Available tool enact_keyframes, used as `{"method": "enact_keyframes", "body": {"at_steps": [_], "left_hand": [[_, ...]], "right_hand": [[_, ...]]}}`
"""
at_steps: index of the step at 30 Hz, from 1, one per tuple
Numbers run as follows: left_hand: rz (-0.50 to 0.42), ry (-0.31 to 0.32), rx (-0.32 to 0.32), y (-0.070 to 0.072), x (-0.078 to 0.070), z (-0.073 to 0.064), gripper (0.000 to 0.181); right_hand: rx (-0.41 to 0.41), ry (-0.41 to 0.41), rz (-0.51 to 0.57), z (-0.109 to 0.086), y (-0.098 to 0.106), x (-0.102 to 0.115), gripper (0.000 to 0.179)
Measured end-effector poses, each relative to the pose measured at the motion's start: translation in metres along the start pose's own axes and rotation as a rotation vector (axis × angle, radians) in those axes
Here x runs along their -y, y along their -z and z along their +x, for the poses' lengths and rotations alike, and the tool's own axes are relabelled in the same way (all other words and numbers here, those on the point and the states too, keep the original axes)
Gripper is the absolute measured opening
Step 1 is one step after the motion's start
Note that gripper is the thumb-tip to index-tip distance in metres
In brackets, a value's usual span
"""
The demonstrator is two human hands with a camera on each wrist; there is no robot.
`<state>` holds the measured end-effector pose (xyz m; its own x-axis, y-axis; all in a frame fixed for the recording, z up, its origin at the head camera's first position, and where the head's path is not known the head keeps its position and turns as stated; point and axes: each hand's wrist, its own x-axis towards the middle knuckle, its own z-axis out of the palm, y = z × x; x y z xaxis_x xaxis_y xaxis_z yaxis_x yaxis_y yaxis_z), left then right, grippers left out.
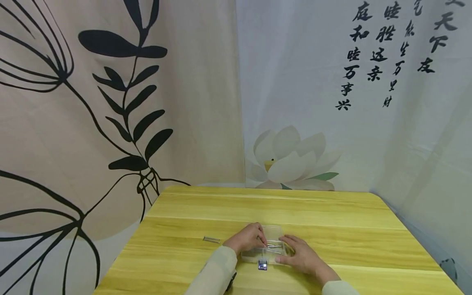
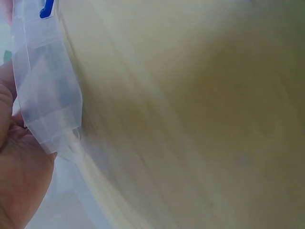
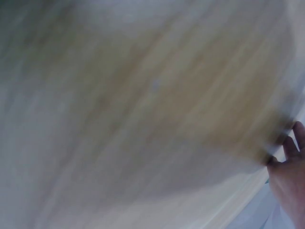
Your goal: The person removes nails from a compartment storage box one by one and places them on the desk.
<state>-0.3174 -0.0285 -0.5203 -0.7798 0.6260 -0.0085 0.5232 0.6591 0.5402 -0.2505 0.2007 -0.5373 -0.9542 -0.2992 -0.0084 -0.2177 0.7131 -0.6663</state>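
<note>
A clear plastic box point(image 1: 252, 258) with compartments sits on the table, its lid point(image 1: 273, 232) raised at the back. Thin silvery metal rods point(image 1: 274, 246) lie in its right part. With bent fingertips my left hand point(image 1: 248, 238) reaches over the box and pinches the end of a rod. My right hand point(image 1: 303, 255) holds the box's right side, thumb at the front corner and fingers farther back. The left wrist view shows the translucent box point(image 2: 50, 81) with a blue clip point(image 2: 46, 8) beside the left hand point(image 2: 24, 176). Fingers of the right hand point(image 3: 289, 176) appear at the right wrist view's edge.
More slim metal rods point(image 1: 211, 239) lie on the wooden table point(image 1: 332, 221), left of the box. A small dark blue-purple square piece point(image 1: 262, 265) is at the box's front edge. Behind the table hangs a printed curtain point(image 1: 206, 102).
</note>
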Motion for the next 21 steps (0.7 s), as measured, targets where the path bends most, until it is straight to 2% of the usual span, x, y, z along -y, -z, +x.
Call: {"method": "enact_keyframes", "body": {"at_steps": [16,21], "left_hand": [[-0.024,-0.056,-0.046,-0.0042,0.0076,0.0002,0.005],[-0.063,-0.037,-0.046,-0.0037,0.0078,0.0001,0.008]], "right_hand": [[0.003,0.003,0.014,0.0,-0.0002,-0.0022,0.078],[0.007,0.003,0.022,0.0002,0.0004,-0.0028,0.078]]}}
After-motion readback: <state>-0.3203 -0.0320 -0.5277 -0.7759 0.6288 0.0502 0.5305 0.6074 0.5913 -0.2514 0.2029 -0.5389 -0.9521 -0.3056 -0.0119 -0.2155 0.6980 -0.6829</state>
